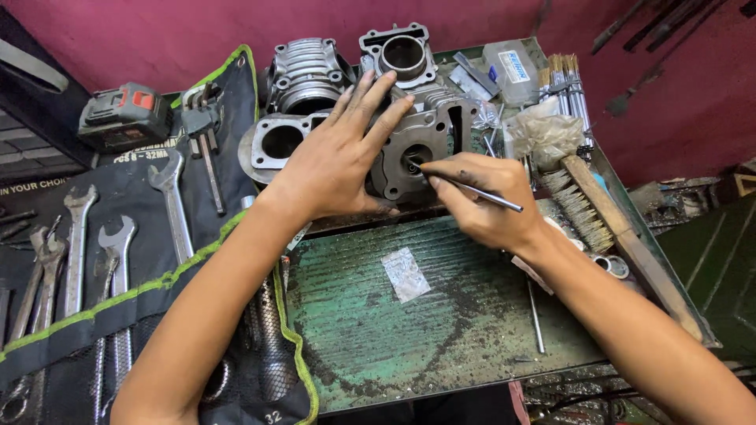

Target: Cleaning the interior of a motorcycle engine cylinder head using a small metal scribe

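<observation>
From the head view, the left hand (pixel 335 161) lies splayed, fingers apart, flat over the grey engine cylinder (pixel 413 149) at twelve o'clock on the desk (pixel 370 330), pinning it steady, it seems, while the right hand (pixel 484 201), fingers pinched on a thin metal rod (pixel 472 189), probes its bore. Worn green desk; spanner roll (pixel 118 260) at nine, wire brush (pixel 587 208) at three, magenta wall (pixel 236 31) behind.
</observation>
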